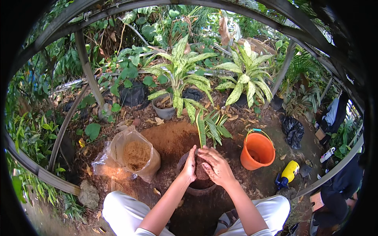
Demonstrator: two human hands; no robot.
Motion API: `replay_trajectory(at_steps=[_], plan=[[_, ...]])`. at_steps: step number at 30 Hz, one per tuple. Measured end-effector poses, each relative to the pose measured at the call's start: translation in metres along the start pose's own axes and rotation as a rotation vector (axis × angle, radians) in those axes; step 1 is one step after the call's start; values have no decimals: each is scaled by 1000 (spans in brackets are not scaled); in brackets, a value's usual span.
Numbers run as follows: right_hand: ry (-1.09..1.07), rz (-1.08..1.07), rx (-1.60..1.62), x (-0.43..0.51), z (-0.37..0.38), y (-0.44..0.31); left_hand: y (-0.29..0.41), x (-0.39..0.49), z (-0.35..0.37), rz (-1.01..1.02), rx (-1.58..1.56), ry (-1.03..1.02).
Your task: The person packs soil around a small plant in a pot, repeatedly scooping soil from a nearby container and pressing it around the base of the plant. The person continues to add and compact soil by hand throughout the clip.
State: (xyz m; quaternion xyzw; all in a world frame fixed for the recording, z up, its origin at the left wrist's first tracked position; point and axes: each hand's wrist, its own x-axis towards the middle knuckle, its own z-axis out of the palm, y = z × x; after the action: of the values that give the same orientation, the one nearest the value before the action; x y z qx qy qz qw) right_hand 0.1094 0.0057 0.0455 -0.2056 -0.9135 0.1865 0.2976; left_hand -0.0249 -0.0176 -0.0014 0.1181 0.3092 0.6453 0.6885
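Observation:
My left hand (190, 165) and my right hand (215, 166) are cupped close together over a dark round pot (200, 191) between my knees. Brown soil (202, 172) shows between the palms; whether they grip it or only rest around it is unclear. Dirt coats the fingers of my right hand. Just beyond the fingertips stands a long green leaf with yellow edges (200, 129); its lower end is hidden by the hands. More green-and-yellow leaves (215, 126) lie on the ground behind it.
At left, an open plastic bag (156, 162) holds brown fibre (136, 155). An orange bucket (248, 157) and a yellow spray bottle (290, 171) are at right. Variegated potted plants (178, 79) stand ahead, near a black plastic bag (292, 131). Another person (339, 183) sits at far right.

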Motion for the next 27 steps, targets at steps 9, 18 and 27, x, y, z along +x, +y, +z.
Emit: replay_trajectory(at_steps=[9,18,27], plan=[[190,0,157,-6,13,13,-8,-1,-1,-70,102,46],[58,72,165,-1,0,2,-5,-1,-2,-82,42,68],[127,-205,-82,-3,7,-8,1,0,-7,-21,69,-96]])
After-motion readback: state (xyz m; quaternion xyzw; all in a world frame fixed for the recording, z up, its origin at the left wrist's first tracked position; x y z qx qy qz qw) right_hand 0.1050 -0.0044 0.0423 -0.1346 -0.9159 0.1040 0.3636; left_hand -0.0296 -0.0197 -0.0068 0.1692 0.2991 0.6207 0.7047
